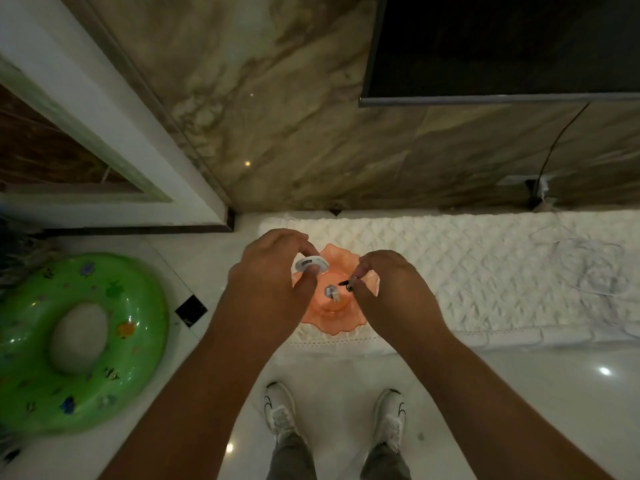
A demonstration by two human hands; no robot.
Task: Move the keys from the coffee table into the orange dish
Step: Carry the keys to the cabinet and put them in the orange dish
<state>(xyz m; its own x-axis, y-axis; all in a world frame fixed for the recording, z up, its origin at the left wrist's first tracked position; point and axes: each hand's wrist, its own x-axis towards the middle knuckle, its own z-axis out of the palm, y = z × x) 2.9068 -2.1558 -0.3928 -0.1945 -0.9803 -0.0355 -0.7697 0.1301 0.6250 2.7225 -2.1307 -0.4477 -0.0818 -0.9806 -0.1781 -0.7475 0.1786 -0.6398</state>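
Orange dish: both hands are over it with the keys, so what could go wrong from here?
1. The orange dish sits near the front edge of the white quilted cloth; a nudge might push it off.
2. The left hand pinches a white tag over the rim, so it could fall outside.
3. The right hand pinches the key ring; a snagged finger might drag the keys out.

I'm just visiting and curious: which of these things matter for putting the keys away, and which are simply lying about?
In the job:
orange dish
key ring pinched by right hand
white tag in left hand
small key piece over the dish

Lying about:
green swim ring
white quilted cloth
white cable
television
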